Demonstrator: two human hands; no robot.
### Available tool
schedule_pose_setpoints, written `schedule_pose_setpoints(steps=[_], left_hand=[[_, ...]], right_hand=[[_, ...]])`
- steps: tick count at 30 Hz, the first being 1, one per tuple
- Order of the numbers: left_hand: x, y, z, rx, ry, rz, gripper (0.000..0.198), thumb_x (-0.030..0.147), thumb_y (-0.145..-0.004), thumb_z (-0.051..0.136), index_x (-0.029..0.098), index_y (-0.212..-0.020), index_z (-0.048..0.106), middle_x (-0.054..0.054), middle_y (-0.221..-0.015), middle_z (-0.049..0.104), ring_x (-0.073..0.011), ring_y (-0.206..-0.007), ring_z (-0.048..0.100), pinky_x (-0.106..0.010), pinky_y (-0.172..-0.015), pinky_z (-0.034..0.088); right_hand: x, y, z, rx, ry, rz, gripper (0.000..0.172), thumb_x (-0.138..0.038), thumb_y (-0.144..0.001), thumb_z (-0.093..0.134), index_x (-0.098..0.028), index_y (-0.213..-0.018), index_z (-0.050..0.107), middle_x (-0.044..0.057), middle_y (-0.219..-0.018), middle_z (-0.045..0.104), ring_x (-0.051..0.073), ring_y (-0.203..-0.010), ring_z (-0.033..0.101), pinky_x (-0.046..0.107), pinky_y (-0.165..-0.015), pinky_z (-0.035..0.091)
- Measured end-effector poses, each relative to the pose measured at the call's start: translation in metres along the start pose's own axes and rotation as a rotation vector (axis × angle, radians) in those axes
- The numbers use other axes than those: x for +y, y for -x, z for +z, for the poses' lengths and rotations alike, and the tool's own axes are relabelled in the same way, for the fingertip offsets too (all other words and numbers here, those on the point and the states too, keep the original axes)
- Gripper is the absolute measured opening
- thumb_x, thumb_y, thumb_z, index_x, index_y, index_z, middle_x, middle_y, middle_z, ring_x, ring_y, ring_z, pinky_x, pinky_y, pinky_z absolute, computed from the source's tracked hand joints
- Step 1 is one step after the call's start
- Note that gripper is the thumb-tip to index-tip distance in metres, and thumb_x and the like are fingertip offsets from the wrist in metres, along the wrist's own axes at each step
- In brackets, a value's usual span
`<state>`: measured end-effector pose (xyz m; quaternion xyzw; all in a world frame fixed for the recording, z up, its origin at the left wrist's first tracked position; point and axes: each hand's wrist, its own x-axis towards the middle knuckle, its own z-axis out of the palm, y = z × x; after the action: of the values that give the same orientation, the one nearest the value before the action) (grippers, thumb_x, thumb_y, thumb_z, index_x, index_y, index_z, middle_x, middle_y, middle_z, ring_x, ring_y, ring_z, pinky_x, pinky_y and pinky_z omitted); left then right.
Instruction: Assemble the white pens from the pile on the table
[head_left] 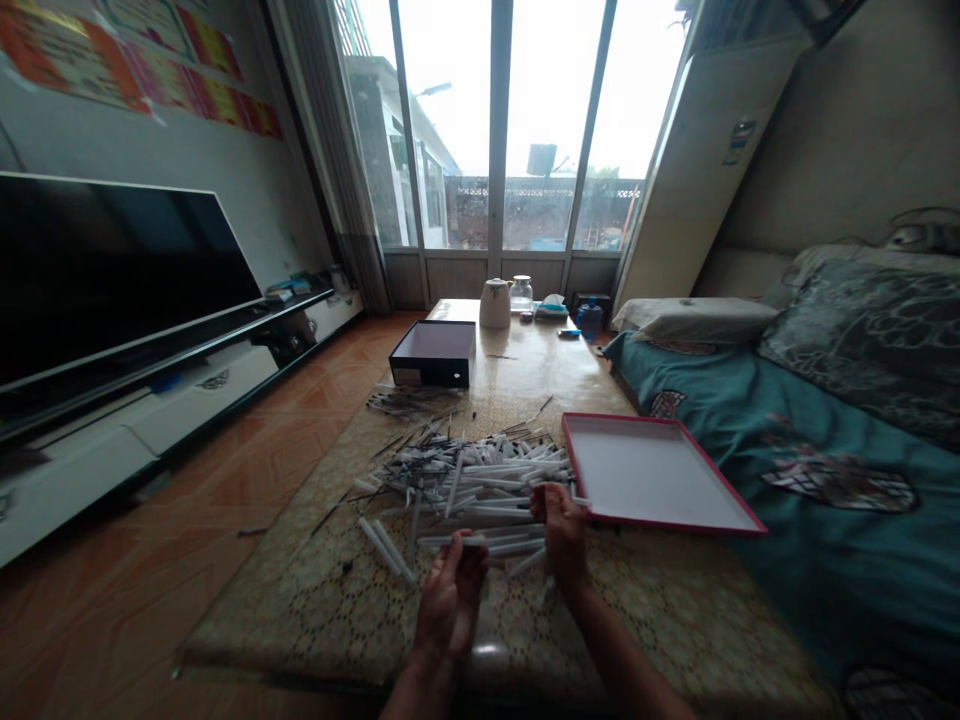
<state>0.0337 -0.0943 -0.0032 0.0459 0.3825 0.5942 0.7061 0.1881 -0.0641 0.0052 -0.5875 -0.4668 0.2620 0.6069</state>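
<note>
The left hand (450, 605) curls palm-up over the mat (292, 600), its grip unclear. The right hand (562, 535) stands raised, fingers closed on a white tube (580, 500), just before the heap of tubes (480, 490).

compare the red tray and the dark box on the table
The tray is shallow, while the box is much deeper, with tall sides. The tray has a red rim around a white inside, while the box has dark sides around a pale inside. The tray lies at the edge of the table beside the bed, while the box sits farther along the table. Both are rectangular and open-topped.
</note>
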Motion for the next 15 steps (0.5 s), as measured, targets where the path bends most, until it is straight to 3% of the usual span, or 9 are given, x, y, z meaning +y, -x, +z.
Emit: schedule_pose_setpoints(steps=[6, 9, 11, 15], left_hand=[[0.004, 0.001, -0.007, -0.031, 0.048, -0.09, 0.005, 0.013, -0.08, 0.054, 0.015, -0.08, 0.059, -0.003, -0.071, 0.068, -0.0133, -0.059, 0.066, -0.024, -0.055, 0.053], [-0.001, 0.003, -0.002, -0.061, -0.022, -0.094, 0.002, 0.013, -0.079, 0.056, 0.014, -0.08, 0.057, -0.004, -0.069, 0.067, -0.0149, -0.061, 0.066, -0.027, -0.06, 0.054], [-0.003, 0.002, 0.001, -0.077, -0.059, -0.103, 0.002, 0.013, -0.079, 0.057, 0.014, -0.08, 0.056, -0.006, -0.071, 0.067, -0.0158, -0.064, 0.066, -0.029, -0.063, 0.054], [-0.002, -0.003, 0.004, -0.1, -0.141, -0.114, 0.006, 0.014, -0.078, 0.058, 0.014, -0.079, 0.053, -0.008, -0.077, 0.068, -0.0169, -0.068, 0.066, -0.032, -0.066, 0.053]], right_hand=[[0.01, -0.015, -0.045, 0.08, 0.325, -0.125, 0.029, -0.044, -0.084, 0.042, -0.018, -0.078, 0.055, 0.003, -0.069, 0.058, 0.016, -0.062, 0.053, 0.026, -0.059, 0.042], [0.02, -0.007, -0.061, 0.076, 0.545, -0.17, 0.025, -0.042, -0.081, 0.046, -0.019, -0.077, 0.055, 0.005, -0.073, 0.057, 0.019, -0.066, 0.054, 0.03, -0.064, 0.043], [0.028, 0.005, -0.065, 0.072, 0.644, -0.193, 0.026, -0.042, -0.08, 0.048, -0.018, -0.087, 0.056, 0.008, -0.082, 0.057, 0.022, -0.076, 0.056, 0.033, -0.07, 0.045], [0.043, 0.035, -0.053, 0.014, 0.774, -0.295, 0.061, -0.048, -0.075, 0.055, -0.019, -0.127, 0.04, 0.015, -0.118, 0.048, 0.03, -0.107, 0.047, 0.042, -0.087, 0.04]])
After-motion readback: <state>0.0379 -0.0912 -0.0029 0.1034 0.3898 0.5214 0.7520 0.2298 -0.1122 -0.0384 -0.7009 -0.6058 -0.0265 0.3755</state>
